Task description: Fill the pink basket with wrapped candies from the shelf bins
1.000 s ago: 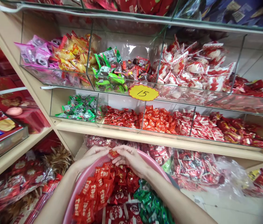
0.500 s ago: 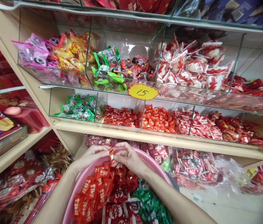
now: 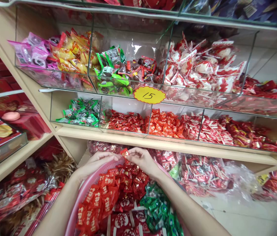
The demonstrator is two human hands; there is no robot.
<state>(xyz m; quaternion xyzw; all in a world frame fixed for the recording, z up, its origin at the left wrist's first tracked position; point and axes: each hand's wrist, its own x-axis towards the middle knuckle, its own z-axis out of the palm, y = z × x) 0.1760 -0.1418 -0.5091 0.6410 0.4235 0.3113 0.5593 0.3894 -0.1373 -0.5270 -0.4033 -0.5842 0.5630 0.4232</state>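
A wrapped candy in red and gold [image 3: 125,153] is pinched between the thumb and fingers of my right hand [image 3: 142,159], just above the far rim of a pink plastic basket [image 3: 79,196]. My left hand [image 3: 101,160] lies over the rim to the left, fingers stretched toward the candy but apart from it; its thumb is hidden. Inside the basket are orange-red candy packets [image 3: 99,203], shiny dark red candies [image 3: 130,180], maroon packets with white print [image 3: 122,221] and green wrapped candies [image 3: 159,206].
Ahead, a low shelf holds glass-divided bins of green candies [image 3: 83,111], red candies [image 3: 126,122] and orange candies [image 3: 165,123]. A yellow price tag [image 3: 149,94] marked 15 hangs above. Bagged sweets [image 3: 202,172] lie beneath the wooden shelf edge [image 3: 168,145]. Boxes stand at left.
My right hand has moved slightly right and up with the candy. My left hand has come away from the candy, its fingers now straighter over the rim.
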